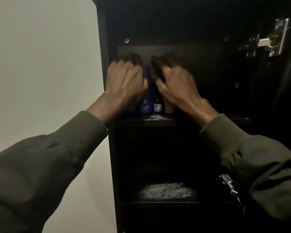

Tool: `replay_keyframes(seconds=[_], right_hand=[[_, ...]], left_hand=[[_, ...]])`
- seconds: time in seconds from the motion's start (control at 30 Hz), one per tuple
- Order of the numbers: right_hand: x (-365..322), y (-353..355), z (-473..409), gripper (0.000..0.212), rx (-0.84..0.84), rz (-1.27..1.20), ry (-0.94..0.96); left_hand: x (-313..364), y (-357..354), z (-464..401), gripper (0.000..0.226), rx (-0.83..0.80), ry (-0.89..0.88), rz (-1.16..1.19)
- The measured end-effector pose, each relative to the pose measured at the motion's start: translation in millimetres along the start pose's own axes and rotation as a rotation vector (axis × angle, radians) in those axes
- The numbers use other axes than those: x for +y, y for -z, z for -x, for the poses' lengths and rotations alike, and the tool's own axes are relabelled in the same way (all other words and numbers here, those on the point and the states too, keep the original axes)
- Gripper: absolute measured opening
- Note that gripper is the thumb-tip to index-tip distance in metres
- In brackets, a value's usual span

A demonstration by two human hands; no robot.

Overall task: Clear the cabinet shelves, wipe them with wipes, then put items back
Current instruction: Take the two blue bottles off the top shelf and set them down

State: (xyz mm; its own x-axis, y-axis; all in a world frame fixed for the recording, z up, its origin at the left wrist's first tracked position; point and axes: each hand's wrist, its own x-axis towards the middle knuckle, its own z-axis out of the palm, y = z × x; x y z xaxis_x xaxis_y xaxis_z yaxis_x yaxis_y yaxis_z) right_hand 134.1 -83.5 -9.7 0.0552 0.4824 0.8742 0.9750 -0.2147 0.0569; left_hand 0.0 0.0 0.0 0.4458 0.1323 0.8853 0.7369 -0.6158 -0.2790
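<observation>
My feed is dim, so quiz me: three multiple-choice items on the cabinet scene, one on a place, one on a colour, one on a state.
1. Where do the bottles stand?
A. On the upper shelf
B. On the lower shelf
C. On the floor

2. What colour is the tall bottle between the hands?
A. Red
B. Blue
C. Yellow

3. How is the cabinet?
A. Shut
B. Open, with both hands inside
C. Open, with no hands near it

Key:
1 A: the tall bottle and the small bottle stand on the upper shelf.
2 B: its body is deep blue with a pale drop mark.
3 B: the left hand and the right hand reach in over the bottles, and a hinge is exposed.
</observation>
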Motion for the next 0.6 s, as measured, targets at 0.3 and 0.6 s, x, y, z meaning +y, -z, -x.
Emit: replay_keyframes(seconds=[0.3,0.6], right_hand=[[-13,-4,-7,0.047,-0.079,-0.064,0.027],[-16,-4,-5,0.049,0.007,-0.285,-0.005]], left_hand=[[-2,8,1,0.038,-0.084,-0.014,0.01],[-1,14,9,0.042,-0.016,0.039,0.246]])
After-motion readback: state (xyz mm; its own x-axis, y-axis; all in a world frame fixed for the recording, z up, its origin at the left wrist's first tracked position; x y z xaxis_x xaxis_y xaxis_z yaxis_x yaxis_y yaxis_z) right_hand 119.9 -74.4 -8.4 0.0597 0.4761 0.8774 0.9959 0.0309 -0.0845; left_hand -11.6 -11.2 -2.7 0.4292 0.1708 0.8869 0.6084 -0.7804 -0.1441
